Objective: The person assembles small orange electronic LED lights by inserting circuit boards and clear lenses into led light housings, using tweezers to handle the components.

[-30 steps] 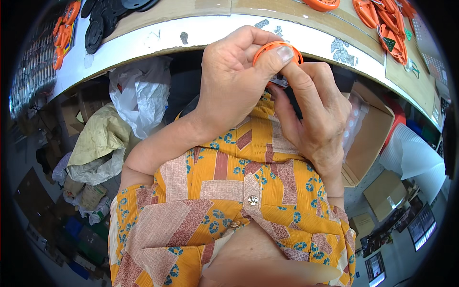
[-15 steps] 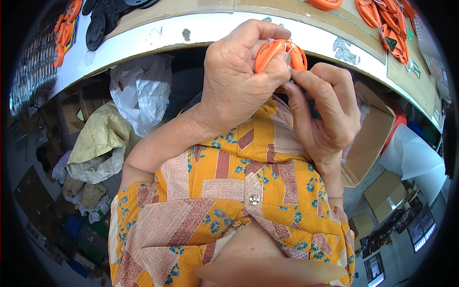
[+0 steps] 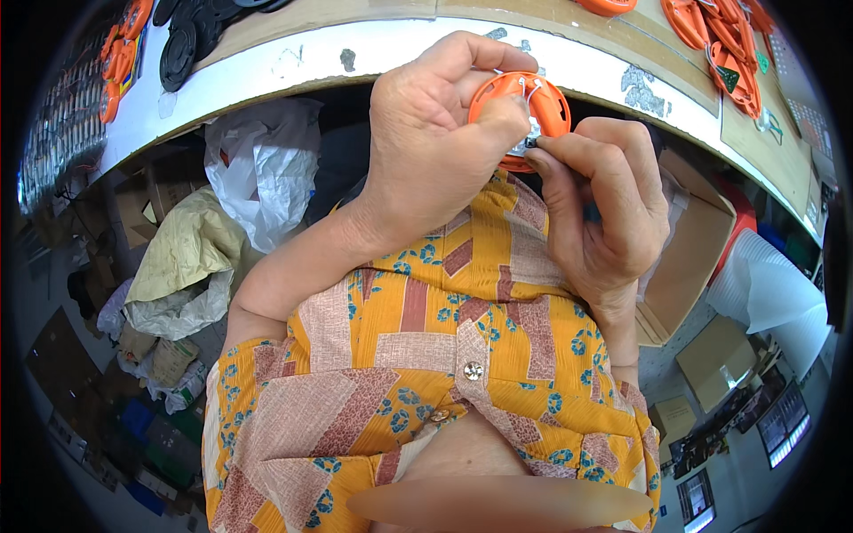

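My left hand grips a round orange plastic housing in front of the table edge, its thumb laid across the open inner face. Thin white wires run inside the housing near its upper rim. At its lower right, a small dark part shows beside something whitish. My right hand has thumb and forefinger closed at that spot; whatever lies between the fingertips is too small and covered to name. Its other fingers are curled.
On the white-edged table lie black round parts at the left and more orange housings at the right. Below stand a white plastic bag, a yellowish sack, an open cardboard box and white foam sheeting.
The orange housing has turned so more of its inside faces up, uncovering the dark part. My left hand shifted slightly left and its thumb moved back; my right hand stays almost in place.
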`<state>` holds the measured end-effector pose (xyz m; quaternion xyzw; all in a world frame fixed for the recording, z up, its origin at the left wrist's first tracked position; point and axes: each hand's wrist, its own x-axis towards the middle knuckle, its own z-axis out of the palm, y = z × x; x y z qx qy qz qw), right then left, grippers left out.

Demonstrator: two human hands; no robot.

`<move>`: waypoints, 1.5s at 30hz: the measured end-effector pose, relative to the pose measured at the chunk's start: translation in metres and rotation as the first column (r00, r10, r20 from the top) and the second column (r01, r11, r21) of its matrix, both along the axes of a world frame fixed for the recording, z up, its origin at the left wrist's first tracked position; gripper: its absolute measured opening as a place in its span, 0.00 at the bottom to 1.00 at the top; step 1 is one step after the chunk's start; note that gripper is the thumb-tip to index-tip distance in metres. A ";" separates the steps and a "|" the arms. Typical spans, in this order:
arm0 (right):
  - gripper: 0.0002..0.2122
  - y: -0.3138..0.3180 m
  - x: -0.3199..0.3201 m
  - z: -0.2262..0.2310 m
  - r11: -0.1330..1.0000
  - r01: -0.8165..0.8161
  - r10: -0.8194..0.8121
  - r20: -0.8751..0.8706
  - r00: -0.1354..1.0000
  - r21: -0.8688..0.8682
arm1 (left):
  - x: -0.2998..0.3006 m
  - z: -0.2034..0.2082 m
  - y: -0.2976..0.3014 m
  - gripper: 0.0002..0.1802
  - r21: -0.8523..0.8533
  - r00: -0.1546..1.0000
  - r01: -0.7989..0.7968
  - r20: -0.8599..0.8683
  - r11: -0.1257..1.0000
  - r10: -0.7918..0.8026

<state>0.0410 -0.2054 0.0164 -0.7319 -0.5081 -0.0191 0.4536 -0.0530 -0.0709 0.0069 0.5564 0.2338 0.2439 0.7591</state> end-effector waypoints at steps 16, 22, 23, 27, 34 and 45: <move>0.11 0.001 -0.001 -0.003 0.999 -0.014 0.013 0.023 1.000 0.043 | -0.002 0.003 0.001 0.11 -0.005 1.000 0.005 0.016 1.000 -0.005; 0.10 0.001 -0.001 -0.007 0.998 -0.010 0.009 0.032 0.999 0.055 | -0.002 -0.003 0.003 0.10 0.011 1.000 0.023 0.011 1.000 -0.023; 0.10 0.001 -0.001 -0.007 0.999 -0.011 0.010 0.015 1.000 0.053 | -0.002 -0.003 0.003 0.10 0.016 1.000 0.013 0.015 1.000 -0.013; 0.09 0.003 0.001 -0.011 0.997 -0.018 0.016 0.028 0.999 0.081 | -0.002 -0.002 0.002 0.10 -0.005 1.000 0.013 0.006 1.000 -0.013; 0.10 0.007 0.000 -0.011 0.995 0.007 -0.011 0.037 0.999 0.097 | -0.001 -0.001 0.001 0.10 -0.021 0.999 0.005 -0.041 1.000 -0.005; 0.10 0.014 0.001 -0.017 0.993 -0.016 0.016 -0.002 1.000 0.116 | -0.004 -0.010 0.002 0.10 0.028 0.994 0.046 -0.100 0.999 -0.043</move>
